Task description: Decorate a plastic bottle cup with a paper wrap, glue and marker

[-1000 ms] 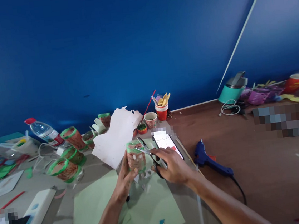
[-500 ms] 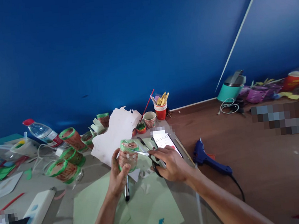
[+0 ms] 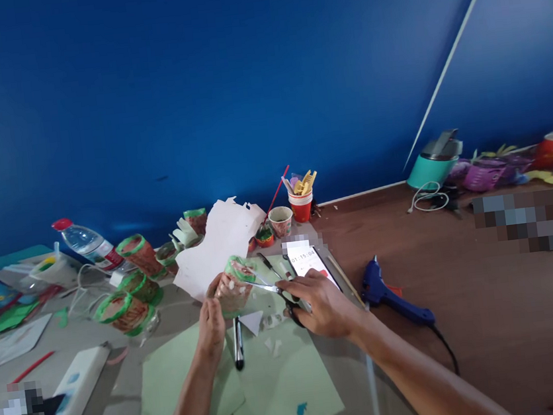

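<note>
From where I stand, the left hand [image 3: 212, 318] has its fingers curled round the green-rimmed cup [image 3: 239, 295], above the top of the pale green sheets [image 3: 296, 378], tipping it rightward, probably to offer its rim to the scissors [image 3: 270, 289]. The right hand [image 3: 322, 302] is closed on their handles, blades aimed at that rim; whether they touch it I can't quite tell. A pen [image 3: 237, 345] and white scraps [image 3: 252, 323] lie just below, while the glue gun [image 3: 389, 292] sits farther right, presumably to leave both hands elbow room
</note>
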The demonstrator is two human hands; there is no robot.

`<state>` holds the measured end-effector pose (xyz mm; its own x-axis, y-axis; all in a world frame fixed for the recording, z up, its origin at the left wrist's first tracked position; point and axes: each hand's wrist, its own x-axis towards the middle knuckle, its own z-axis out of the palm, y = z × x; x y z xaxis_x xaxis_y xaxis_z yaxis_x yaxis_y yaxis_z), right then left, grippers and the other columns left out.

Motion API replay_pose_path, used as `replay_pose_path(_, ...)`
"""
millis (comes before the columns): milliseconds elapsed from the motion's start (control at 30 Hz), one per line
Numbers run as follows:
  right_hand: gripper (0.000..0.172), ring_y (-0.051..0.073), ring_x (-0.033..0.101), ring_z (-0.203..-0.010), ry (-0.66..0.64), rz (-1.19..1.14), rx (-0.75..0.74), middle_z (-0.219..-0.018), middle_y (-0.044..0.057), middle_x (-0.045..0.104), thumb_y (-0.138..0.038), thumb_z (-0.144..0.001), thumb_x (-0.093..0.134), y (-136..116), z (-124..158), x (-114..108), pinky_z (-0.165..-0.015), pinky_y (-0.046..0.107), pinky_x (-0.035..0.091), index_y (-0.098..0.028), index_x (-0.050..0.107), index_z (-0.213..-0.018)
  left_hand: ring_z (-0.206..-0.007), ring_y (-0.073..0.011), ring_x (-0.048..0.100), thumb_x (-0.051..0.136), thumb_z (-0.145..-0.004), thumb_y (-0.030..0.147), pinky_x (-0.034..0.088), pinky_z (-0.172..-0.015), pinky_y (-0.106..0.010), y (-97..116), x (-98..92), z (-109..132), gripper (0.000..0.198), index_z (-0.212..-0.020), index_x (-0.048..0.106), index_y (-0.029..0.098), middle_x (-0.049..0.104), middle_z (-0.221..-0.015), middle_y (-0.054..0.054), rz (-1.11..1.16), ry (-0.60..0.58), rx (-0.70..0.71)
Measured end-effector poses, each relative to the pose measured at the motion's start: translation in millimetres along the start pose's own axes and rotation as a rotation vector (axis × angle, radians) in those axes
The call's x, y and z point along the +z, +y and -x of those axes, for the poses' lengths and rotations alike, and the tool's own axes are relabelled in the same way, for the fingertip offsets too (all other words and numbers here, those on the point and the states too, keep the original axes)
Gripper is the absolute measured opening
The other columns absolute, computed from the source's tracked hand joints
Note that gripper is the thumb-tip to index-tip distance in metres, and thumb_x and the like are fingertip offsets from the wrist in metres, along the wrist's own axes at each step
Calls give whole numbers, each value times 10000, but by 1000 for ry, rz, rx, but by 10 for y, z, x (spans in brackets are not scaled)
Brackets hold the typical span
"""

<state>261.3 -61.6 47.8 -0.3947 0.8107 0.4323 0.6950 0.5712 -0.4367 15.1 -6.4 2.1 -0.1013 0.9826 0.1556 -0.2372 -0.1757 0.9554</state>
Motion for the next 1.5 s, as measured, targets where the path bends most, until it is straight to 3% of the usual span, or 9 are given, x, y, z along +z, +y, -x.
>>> replay_pose_path(267,410,204,670,-791,-64,40,-46,-881,54,737,-120,-756,602,-12,13,16,-730,303,368,-176,597,-1162,-987,-263,667,655,-674,654,543,-858,-374,83,52,-7,591,-1024,655,179,710,-1075,-92,183,70,-61)
replay_pose_path(467,415,207,672,-805,-66,65,-70,-902,53,736,-129,-746,599,18,11,28,-744,314,362,-177,599,-1158,-899,-285,688,631,-728,614,567,-789,-377,167,31,-8,540,-955,693,129,744,-921,-116,143,-31,-178)
replay_pose_path(733,434,201,665,-778,-79,-15,-90,-892,58,731,-149,-742,615,-12,21,42,-705,302,356,-166,593,-1175,-763,-260,708,656,-725,576,567,-766,-387,230,98,19,510,-918,699,106,752,-867,-116,209,-78,-281)
replay_pose_path(1067,425,216,664,-777,-112,-66,-59,-854,58,730,-159,-750,628,-26,20,67,-712,288,384,-160,599,-1174,-931,-329,686,649,-726,577,546,-843,-435,220,112,7,572,-1017,691,85,742,-982,-147,192,-42,-296)
replay_pose_path(1200,354,198,654,-751,-97,-77,-21,-854,53,729,-133,-751,606,-67,17,73,-688,260,397,-177,624,-1102,-873,-322,700,676,-697,572,560,-807,-428,243,168,28,555,-967,703,87,753,-928,-136,206,5,-299)
replay_pose_path(1367,276,199,640,-708,-117,-47,22,-785,47,719,-86,-728,587,-79,7,54,-675,268,396,-175,655,-981,-962,-340,679,641,-727,585,529,-882,-458,211,161,29,594,-1038,686,81,733,-1023,-158,190,21,-298)
replay_pose_path(1500,254,167,624,-696,-82,-247,94,-808,36,713,-101,-768,556,-66,19,78,-631,237,415,-179,653,-990,-1026,-356,655,619,-737,601,478,-959,-485,225,191,57,615,-1056,685,78,725,-1049,-173,239,-45,-304)
